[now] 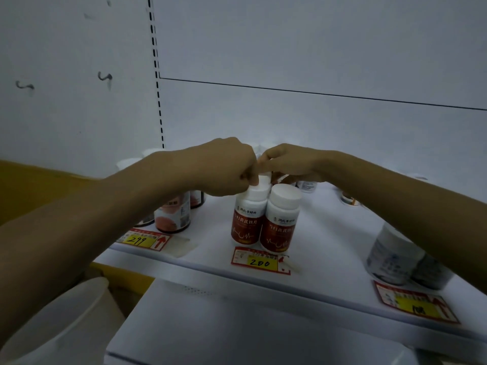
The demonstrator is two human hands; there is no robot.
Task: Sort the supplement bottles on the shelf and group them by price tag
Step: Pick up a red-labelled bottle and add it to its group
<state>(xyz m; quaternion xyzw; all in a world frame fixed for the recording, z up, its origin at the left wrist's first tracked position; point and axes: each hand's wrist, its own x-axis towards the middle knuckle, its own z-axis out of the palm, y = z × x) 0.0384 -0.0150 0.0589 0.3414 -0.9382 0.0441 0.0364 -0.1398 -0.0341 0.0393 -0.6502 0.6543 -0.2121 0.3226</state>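
Nearest, along the front of the white shelf (pixel 329 233), lie three price tags: the 299 tag (pixel 142 240) at left, the 200 tag (pixel 261 260) in the middle, and a third tag (pixel 416 305) at right, its number too blurred to read; just behind the 200 tag the left red bottle (pixel 246 222) and the right red bottle (pixel 280 222) stand upright, white-capped and touching; orange-labelled bottles (pixel 172 213) stand behind the 299 tag, partly under the left forearm; grey-white bottles (pixel 392 256) stand behind the third tag; farther in, the left hand (pixel 224 167) has its grip curled onto the left red bottle's cap; the right hand (pixel 287 162) meets it fingertip to fingertip, fingers curled, though whether its grip holds anything cannot be told.
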